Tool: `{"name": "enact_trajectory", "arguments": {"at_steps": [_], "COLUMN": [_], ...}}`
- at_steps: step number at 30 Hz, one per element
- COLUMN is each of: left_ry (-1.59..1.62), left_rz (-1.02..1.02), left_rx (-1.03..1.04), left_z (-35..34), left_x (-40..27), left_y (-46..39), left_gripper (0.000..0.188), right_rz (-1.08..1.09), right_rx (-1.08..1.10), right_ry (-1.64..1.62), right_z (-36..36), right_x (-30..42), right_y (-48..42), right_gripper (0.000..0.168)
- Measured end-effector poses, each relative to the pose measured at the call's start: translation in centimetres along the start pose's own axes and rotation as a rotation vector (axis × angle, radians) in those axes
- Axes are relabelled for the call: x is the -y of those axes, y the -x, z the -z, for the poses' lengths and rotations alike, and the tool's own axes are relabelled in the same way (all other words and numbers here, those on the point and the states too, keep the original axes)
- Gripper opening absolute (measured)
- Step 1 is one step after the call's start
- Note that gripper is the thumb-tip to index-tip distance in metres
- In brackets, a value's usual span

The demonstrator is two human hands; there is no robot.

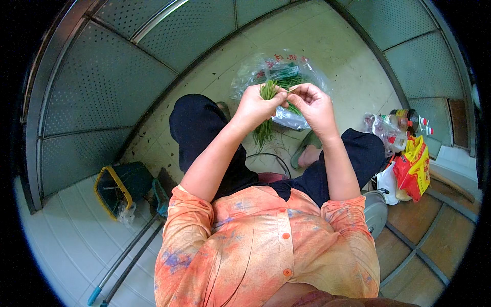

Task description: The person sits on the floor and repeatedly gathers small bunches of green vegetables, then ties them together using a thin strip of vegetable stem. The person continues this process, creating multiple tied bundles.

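My left hand [261, 100] is closed around a bunch of thin green stems [264, 132], whose short ends stick up above the fist while the long ends hang down. Close against it, my right hand [311, 103] pinches a small pale green piece of stem [292, 89] between thumb and fingers. Behind and below both hands, a clear plastic bag [317, 76] with red writing lies open on the floor, and more green stems [288, 81] lie in it.
Bits of plant litter dot the tiled floor [345, 46]. A dustpan [100, 192] with a yellow rim and long handles is at left. Plastic bottles [410, 115], a red and yellow bag [416, 167] and a round metal lid [375, 213] are at right. Perforated panels [103, 88] border the floor.
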State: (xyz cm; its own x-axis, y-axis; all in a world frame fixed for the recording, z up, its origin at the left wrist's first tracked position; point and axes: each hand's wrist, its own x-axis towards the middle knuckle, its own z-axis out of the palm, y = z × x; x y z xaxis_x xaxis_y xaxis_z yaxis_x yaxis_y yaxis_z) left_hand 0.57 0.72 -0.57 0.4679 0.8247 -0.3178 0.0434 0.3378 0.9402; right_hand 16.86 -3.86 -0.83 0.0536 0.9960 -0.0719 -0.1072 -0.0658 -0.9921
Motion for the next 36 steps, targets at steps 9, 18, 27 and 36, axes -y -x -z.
{"name": "enact_trajectory", "arguments": {"at_steps": [9, 18, 27, 36], "left_ry": [-0.15, 0.124, 0.047, -0.097], "left_rz": [-0.108, 0.01, 0.089, 0.048], "left_rx": [-0.029, -0.024, 0.105, 0.125], "left_z": [-0.1, 0.4, 0.1, -0.3], "left_x": [0.7, -0.7, -0.5, 0.0], "left_y": [-0.2, 0.2, 0.2, 0.5], "left_gripper": [0.016, 0.019, 0.015, 0.018], "right_rz": [0.021, -0.242, -0.077, -0.062], "right_rx": [-0.238, 0.423, 0.041, 0.059], "right_ry": [0.095, 0.111, 0.287, 0.249], "right_z": [1.2, 6.9, 2.0, 1.1], "right_x": [0.5, 2.5, 1.5, 0.0], "right_y": [-0.3, 0.5, 0.1, -0.1], "right_gripper": [0.012, 0.031, 0.017, 0.008]}}
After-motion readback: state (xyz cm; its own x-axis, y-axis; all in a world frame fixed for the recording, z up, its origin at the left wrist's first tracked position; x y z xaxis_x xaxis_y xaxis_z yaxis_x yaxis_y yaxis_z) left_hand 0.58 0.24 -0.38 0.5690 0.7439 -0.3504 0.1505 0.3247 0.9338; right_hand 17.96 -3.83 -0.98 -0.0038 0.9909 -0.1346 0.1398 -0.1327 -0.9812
